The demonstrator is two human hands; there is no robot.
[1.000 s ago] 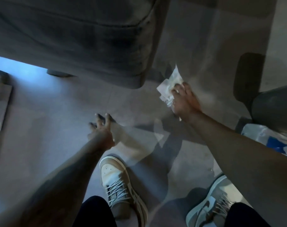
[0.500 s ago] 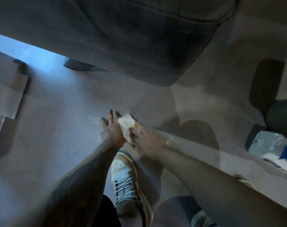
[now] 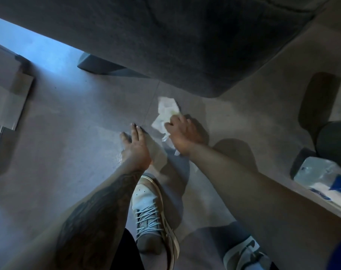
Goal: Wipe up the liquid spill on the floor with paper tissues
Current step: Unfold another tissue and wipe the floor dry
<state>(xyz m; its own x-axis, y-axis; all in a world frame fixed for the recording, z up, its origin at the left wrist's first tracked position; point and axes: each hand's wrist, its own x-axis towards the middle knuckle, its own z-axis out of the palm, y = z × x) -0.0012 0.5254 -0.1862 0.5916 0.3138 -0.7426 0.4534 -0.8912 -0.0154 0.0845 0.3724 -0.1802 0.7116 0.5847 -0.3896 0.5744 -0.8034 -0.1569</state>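
Note:
My right hand [image 3: 185, 133] presses a crumpled white paper tissue [image 3: 165, 112] against the grey floor [image 3: 72, 121], just in front of the dark sofa. The tissue sticks out past my fingers toward the sofa, and part of it is hidden under my palm. My left hand [image 3: 135, 148] rests flat on the floor to the left of the tissue, fingers spread, holding nothing. A faint wet sheen [image 3: 121, 157] shows on the floor beside my left wrist.
A dark grey sofa [image 3: 185, 41] with a short leg [image 3: 99, 65] overhangs the floor ahead. A tissue pack in blue and white wrapping [image 3: 325, 178] lies at the right beside a dark round object [image 3: 335, 145]. My two sneakers [image 3: 152, 211] are below. A low shelf edge [image 3: 12, 98] stands at the left.
My right hand swept the tissue from near the sofa corner to my left hand, then back out to the right and forward. My left hand stayed planted on the floor.

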